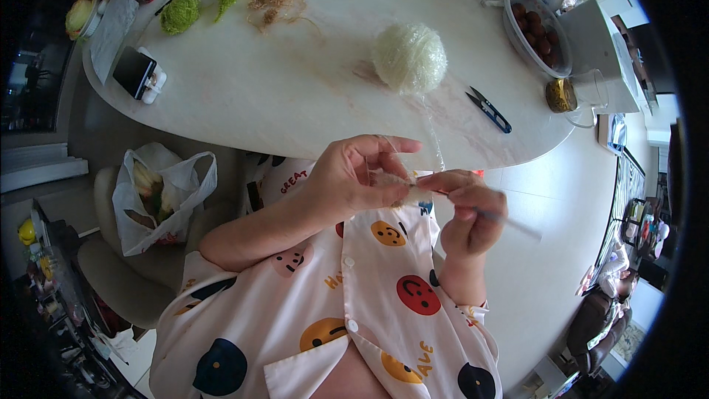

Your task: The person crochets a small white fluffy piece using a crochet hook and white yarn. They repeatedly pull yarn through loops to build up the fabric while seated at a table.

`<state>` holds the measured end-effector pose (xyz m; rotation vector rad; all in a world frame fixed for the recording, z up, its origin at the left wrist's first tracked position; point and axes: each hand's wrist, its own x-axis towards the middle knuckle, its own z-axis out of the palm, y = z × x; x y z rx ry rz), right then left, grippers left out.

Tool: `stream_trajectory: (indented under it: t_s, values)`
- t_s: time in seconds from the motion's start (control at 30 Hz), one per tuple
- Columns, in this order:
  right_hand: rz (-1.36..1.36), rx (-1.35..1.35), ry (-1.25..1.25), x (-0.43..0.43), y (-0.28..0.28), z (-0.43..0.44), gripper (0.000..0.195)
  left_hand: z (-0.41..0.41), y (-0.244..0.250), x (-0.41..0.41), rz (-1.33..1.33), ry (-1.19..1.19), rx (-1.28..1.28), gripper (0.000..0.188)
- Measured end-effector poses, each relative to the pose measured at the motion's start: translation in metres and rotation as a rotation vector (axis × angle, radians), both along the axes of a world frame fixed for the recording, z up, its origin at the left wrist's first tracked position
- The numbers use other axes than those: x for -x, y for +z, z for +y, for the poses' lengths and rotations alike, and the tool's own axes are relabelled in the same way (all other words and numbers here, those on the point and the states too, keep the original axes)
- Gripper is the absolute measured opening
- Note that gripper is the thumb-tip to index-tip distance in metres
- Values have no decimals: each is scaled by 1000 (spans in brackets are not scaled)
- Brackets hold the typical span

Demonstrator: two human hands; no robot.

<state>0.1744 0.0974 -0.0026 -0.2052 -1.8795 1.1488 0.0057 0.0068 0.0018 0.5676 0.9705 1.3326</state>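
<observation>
My left hand point(371, 174) pinches a small piece of pale crochet work point(411, 195) in front of my shirt, with yarn looped over the fingers. My right hand point(475, 208) grips a crochet hook point(512, 224), blurred at its handle end, and its tip is at the work. A strand runs up from the hands to a ball of cream fuzzy yarn point(410, 59) on the table. Thread snips with dark blue handles point(489, 110) lie to the right of the ball.
The pale table point(277, 105) holds a green yarn ball point(180, 14), brown yarn pieces point(277, 0), a phone point(134, 72), a bowl of brown round items point(537, 33) and a glass mug point(576, 94). A plastic bag point(160, 194) rests on a chair at left. Another person sits far right.
</observation>
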Motion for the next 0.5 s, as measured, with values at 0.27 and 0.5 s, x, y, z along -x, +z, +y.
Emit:
stream_trajectory:
  t_s: [0.27, 0.5]
  values:
    - [-151, -768, -231, 5, 8, -10, 11, -2, -5, -2, -99, 40, 13, 34]
    - [3, -648, -227, 10, -6, -7, 16, 0, -14, 1, -428, -159, -7, 47]
